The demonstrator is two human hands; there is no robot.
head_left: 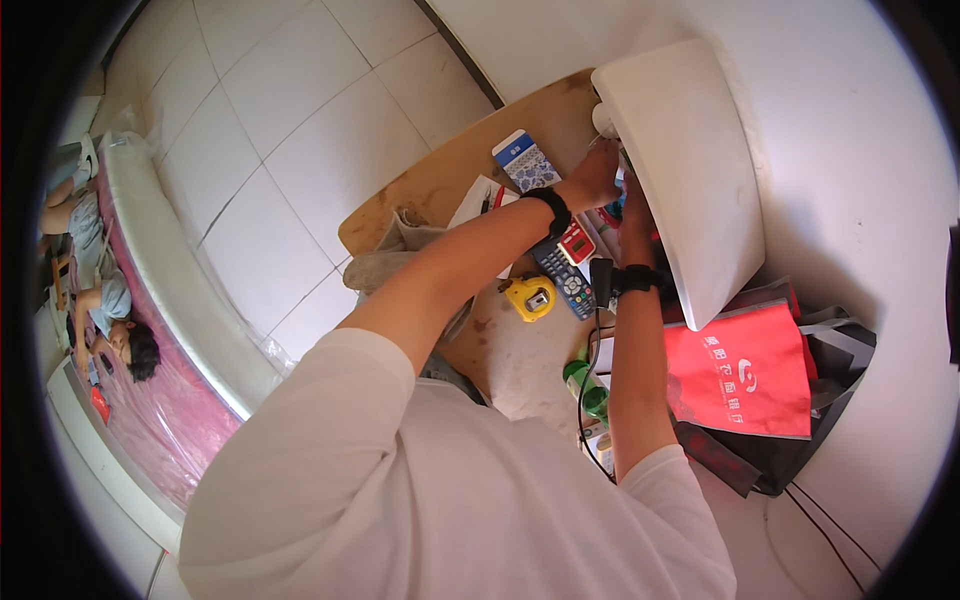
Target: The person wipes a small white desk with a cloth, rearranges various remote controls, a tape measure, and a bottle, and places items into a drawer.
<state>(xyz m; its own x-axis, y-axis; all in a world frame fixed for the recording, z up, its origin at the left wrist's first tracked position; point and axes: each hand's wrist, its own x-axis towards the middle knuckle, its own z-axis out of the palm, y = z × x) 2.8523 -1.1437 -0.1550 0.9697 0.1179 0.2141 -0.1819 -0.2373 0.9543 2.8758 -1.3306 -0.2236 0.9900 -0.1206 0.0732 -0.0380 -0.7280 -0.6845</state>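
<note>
My left hand (597, 175) reaches to the far end of the wooden table, next to a small white rounded object (603, 121). Just to its right, my right hand (635, 205) is partly behind the edge of a large white panel (690, 170) that stands tilted. The fingers of both hands are mostly hidden, so whatever they hold or touch does not show. Below the hands lie a red and white calculator-like device (577, 243) and a dark remote control (566, 283). A blue and white patterned box (525, 160) lies left of my left hand.
A yellow tape measure (528, 298) and a green bottle (586, 390) are on the table (420, 180). Grey cloth (395, 250) lies at its left edge. A red bag (740, 370) stands at right. A cable hangs beside my right forearm. Another person lies on the bed (190, 290) at far left.
</note>
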